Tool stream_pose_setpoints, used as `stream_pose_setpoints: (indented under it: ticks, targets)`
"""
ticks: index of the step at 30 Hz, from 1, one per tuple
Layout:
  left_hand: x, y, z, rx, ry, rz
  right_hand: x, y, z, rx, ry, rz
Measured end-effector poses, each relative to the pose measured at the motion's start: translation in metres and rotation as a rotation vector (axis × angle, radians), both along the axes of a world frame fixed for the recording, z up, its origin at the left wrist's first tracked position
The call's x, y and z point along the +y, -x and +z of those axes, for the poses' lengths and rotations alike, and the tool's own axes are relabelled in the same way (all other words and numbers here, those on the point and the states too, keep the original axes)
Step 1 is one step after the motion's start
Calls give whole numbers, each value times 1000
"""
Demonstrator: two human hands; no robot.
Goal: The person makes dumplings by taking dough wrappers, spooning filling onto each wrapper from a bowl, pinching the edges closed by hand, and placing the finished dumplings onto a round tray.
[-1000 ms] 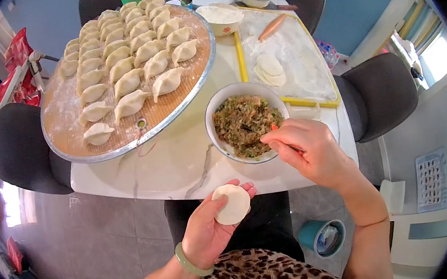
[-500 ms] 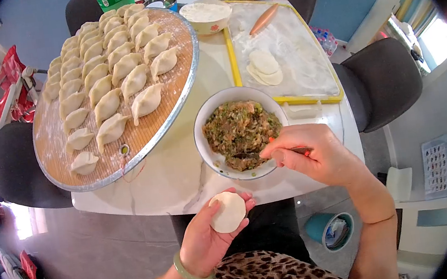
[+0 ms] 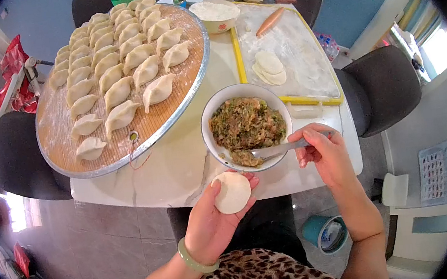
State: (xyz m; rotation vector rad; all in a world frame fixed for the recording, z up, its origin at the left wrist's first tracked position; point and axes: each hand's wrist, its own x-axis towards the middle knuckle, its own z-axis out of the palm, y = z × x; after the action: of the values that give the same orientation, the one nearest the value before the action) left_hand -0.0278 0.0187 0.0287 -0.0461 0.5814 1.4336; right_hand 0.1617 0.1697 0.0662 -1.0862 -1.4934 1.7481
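A round dumpling wrapper [image 3: 233, 192] lies across the fingers of my left hand [image 3: 213, 218], held by the thumb at its edge, just in front of the bowl. My right hand [image 3: 324, 153] grips the handle of a metal spoon [image 3: 282, 149]. A lump of filling [image 3: 245, 158] covers the spoon's tip, over the near rim of the white bowl [image 3: 212, 146]. Chopped meat and green vegetable filling [image 3: 246, 120] fills much of that bowl. To the left, rows of folded dumplings [image 3: 121, 118] sit on a round floured board [image 3: 176, 109].
A yellow-edged floured mat [image 3: 304, 69] holds a few stacked wrappers [image 3: 269, 68] and a rolling pin [image 3: 270, 21]. Behind the filling stands a bowl of flour [image 3: 214, 11]. Dark chairs [image 3: 386, 88] flank the table, and a bin [image 3: 325, 233] stands on the floor.
My right hand has drawn back to the right, and the spoon now carries a lump of filling near the bowl's rim. My left hand with the wrapper has risen closer to the bowl.
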Motion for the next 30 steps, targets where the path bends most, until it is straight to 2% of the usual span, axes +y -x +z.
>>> stream_pose_setpoints:
  ticks: [2,8,12,19,23,26,27,29,30]
  targets:
    - [3,-5,-1,-23,-20,-6,4,-1,-4,80,100,-87]
    - [8,-25,-8,-34,-86,68,-14,-2,17,228,3,-118]
    - [7,-34,-8,-34,-67,161,-59,-10,7,306,-67,-171]
    - [-2,-43,-13,51,-123,339,-111,-9,-40,242,-18,-260]
    - [-8,-49,-17,-11,-90,347,-128,-4,-46,196,-145,-279]
    - [-11,-54,-18,-41,-99,335,-136,-6,-53,141,-411,-155]
    - [-13,-54,-18,-41,-100,339,-137,-7,-55,143,-413,-152]
    - [-14,-53,-17,-55,-86,321,-137,-11,-58,-77,-915,-15]
    - [-15,-51,-15,-55,-86,324,-140,-12,-59,-118,-1031,24]
